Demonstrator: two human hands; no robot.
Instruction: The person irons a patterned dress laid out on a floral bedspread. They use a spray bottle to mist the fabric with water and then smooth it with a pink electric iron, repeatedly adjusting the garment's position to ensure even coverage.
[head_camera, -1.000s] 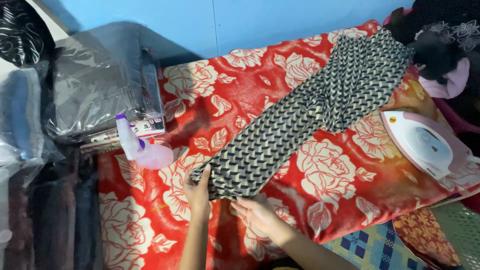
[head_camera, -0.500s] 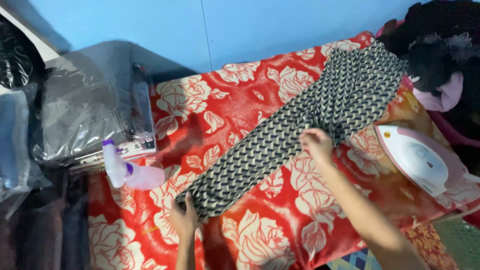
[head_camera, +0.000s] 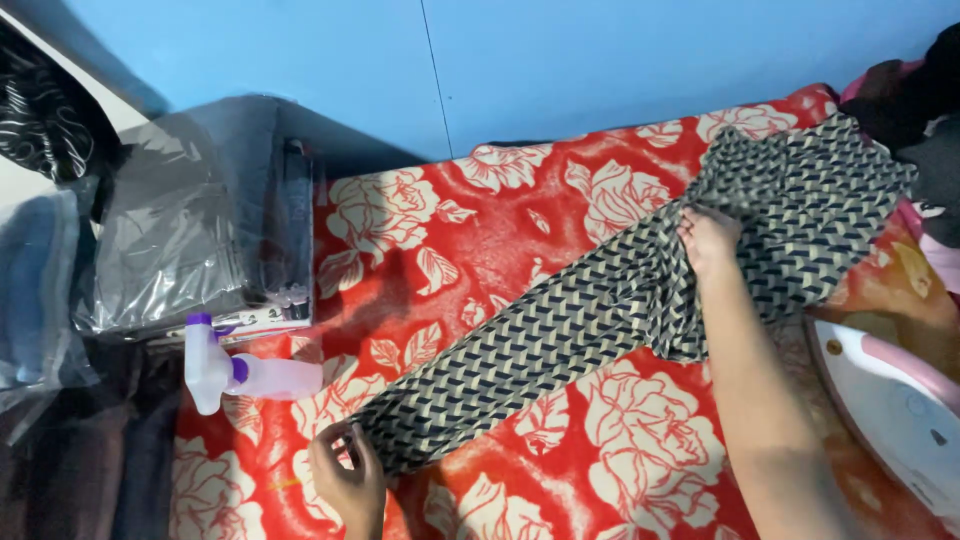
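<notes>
Head view. The trousers (head_camera: 640, 300), dark with a cream zigzag print, lie diagonally across the table (head_camera: 620, 470), which is covered in a red cloth with cream roses. Left hand (head_camera: 345, 475) is at the near hem, fingers closed on the fabric edge, pinning it. Right hand (head_camera: 708, 238) lies flat on the upper part of the garment, fingers together and pressed down, nothing gripped.

Change: a second ago both hands were at the hem; the right has since travelled up the leg toward the waist end while the left stayed put. Judged: the leg is being drawn straight and smoothed flat along its length.

Surroundings: a white and purple spray bottle (head_camera: 245, 372) lies just left of the hem. An iron (head_camera: 895, 400), white and pink, sits at the right edge. Bagged clothes (head_camera: 190, 250) are stacked on the left. Blue wall (head_camera: 600, 60) behind.
</notes>
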